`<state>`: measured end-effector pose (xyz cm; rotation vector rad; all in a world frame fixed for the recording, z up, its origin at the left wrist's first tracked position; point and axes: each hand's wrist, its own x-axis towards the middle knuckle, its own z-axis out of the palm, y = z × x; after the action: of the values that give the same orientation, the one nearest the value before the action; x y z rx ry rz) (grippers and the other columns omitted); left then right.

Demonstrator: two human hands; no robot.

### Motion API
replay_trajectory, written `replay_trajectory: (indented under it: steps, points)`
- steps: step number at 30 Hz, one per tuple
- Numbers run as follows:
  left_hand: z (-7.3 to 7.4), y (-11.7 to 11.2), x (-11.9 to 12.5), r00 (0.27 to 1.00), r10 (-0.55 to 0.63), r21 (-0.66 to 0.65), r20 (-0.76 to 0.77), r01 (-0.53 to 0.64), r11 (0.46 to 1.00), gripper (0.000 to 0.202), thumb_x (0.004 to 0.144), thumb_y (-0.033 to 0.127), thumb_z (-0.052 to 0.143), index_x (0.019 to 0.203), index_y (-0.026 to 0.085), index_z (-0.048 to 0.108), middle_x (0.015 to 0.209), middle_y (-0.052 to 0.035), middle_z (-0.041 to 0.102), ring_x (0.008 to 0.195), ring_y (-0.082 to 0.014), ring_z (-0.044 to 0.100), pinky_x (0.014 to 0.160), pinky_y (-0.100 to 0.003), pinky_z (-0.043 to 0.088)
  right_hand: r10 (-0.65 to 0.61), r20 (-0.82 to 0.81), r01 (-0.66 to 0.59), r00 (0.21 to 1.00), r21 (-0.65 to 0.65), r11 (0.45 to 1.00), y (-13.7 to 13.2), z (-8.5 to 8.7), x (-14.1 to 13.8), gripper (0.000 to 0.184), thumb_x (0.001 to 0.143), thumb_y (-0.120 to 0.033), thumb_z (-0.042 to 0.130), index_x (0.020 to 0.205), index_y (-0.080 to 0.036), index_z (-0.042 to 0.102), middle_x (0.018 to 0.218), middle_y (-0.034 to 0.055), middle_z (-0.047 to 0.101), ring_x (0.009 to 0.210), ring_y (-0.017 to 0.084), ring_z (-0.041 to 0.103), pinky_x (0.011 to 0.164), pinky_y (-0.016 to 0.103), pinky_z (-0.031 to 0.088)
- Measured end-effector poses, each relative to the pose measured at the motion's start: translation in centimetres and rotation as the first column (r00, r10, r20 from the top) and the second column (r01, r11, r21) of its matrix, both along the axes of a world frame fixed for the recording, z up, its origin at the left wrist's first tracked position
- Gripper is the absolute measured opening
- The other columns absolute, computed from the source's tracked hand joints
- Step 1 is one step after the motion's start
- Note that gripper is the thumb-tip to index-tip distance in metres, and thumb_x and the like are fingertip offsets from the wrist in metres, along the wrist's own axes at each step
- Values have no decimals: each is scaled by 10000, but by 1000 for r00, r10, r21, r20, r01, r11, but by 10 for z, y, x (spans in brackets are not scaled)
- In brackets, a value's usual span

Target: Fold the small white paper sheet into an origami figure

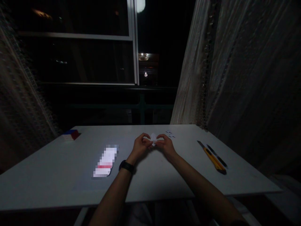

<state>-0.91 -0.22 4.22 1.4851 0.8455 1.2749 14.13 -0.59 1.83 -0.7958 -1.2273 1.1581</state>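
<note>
Both of my hands meet over the middle of the white table point(164, 182). My left hand point(140, 145), with a dark watch on its wrist, and my right hand point(165, 145) each pinch one side of a small white folded piece of paper point(153, 138). The fingers of both hands are curled around it, just above the tabletop. The room is dim, so the paper's folds are hard to make out.
A yellow utility knife point(211, 157) and a dark pen point(216, 155) lie at the right. Small white paper scraps point(170, 134) sit behind my right hand. A white and red packet point(105, 161) lies at the left, a red and blue block point(71, 134) at the far left corner. Curtains hang on both sides of a dark window.
</note>
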Motion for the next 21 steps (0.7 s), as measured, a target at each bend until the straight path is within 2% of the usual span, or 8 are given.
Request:
replay_trajectory:
  steps: [4, 8, 13, 16, 21]
  points:
    - [-2, 1, 1, 999, 32, 63, -41, -29, 998, 302, 601, 291, 688, 762, 190, 453, 487, 56, 566, 442, -107, 532, 469, -206, 401, -24, -5, 24, 1000, -2, 1000, 2, -2, -2, 494, 542, -368, 746, 926, -205, 480, 628, 12, 672, 561, 172, 619, 568, 274, 455]
    - [0, 1, -1, 984, 125, 148, -127, -106, 983, 235, 635, 269, 651, 726, 200, 446, 465, 68, 537, 437, -103, 515, 457, -195, 368, -43, -19, 43, 999, 2, 999, 2, -1, -5, 512, 544, -363, 747, 954, -203, 485, 635, 12, 676, 573, 166, 621, 596, 279, 459]
    - [-1, 0, -2, 952, 194, 256, -238, -131, 958, 160, 665, 233, 609, 718, 204, 460, 479, 65, 545, 457, -106, 520, 469, -196, 360, -52, -10, 51, 999, -43, 998, 3, 3, -7, 535, 463, -330, 795, 904, -191, 524, 667, 14, 676, 581, 160, 613, 627, 300, 463]
    - [-3, 0, -2, 950, 187, 286, -250, -112, 952, 136, 690, 229, 585, 731, 206, 458, 491, 63, 550, 457, -104, 514, 464, -195, 357, -119, 54, 121, 991, -42, 992, 4, 5, -6, 446, 424, -334, 806, 778, -155, 603, 668, 24, 662, 592, 159, 600, 628, 298, 456]
    - [-3, 1, -2, 961, 123, 263, -247, -55, 963, 153, 696, 265, 598, 733, 197, 466, 519, 46, 582, 474, -103, 522, 468, -190, 362, -94, 113, 99, 989, -36, 994, 4, 7, -5, 358, 450, -373, 782, 676, -118, 673, 672, 48, 660, 612, 166, 585, 639, 304, 446]
